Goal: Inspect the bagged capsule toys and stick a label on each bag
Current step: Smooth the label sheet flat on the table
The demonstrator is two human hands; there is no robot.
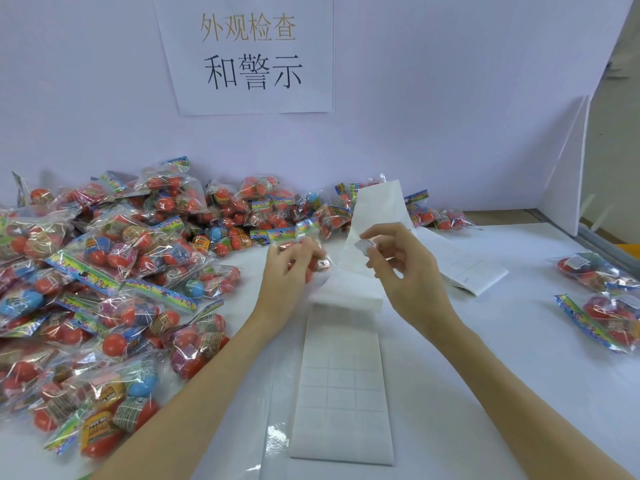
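My left hand (289, 268) grips a clear bag of red capsule toys (311, 249), lifted above the white table (502, 358). My right hand (398, 261) pinches a small printed label (364, 244) between thumb and fingertips, just right of the bag. Behind both hands a white label backing strip (341, 386) curls up from the table; several peeled cells show on its flat part. A big pile of bagged capsule toys (104, 271) covers the left side.
Two bags (602, 296) lie at the right edge of the table. Folded label sheets (467, 268) lie behind my right hand. A white board wall with a paper sign (249, 53) closes the back; a foam panel (564, 174) stands at the right.
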